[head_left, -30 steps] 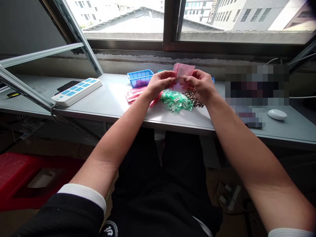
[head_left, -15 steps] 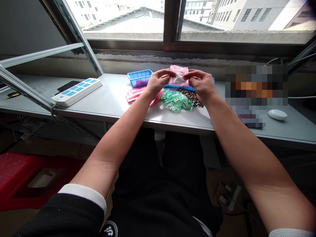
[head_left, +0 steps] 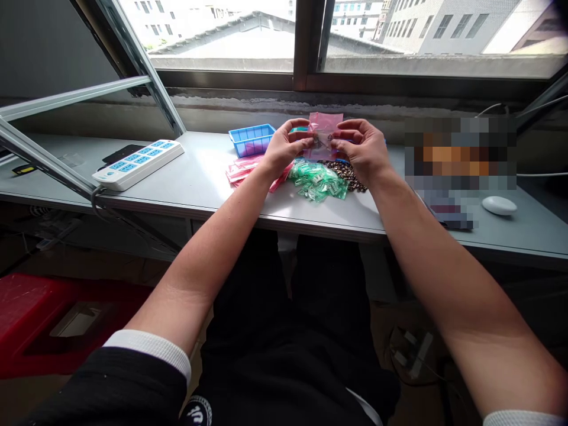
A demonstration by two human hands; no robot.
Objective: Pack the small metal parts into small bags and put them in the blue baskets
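Observation:
A pink translucent plastic bag is held up between both hands above the desk. My left hand pinches its left side and my right hand pinches its right side, fingers closed on it. Below the hands lies a pile of green plastic packets. Pink bags are stacked left of it, partly behind my left wrist. Small dark brown pieces are heaped to the right, beside my right wrist. What the bag contains is too small to tell.
A blue basket with pink material in it stands behind the pink bags; another blue container is mostly hidden behind my hands. A white power strip lies at left, a white mouse at right. The window is behind the desk.
The pink bag has turned and now hangs more upright and flatter between my hands. My fingers have shifted their hold on it, and some fingers are more spread.

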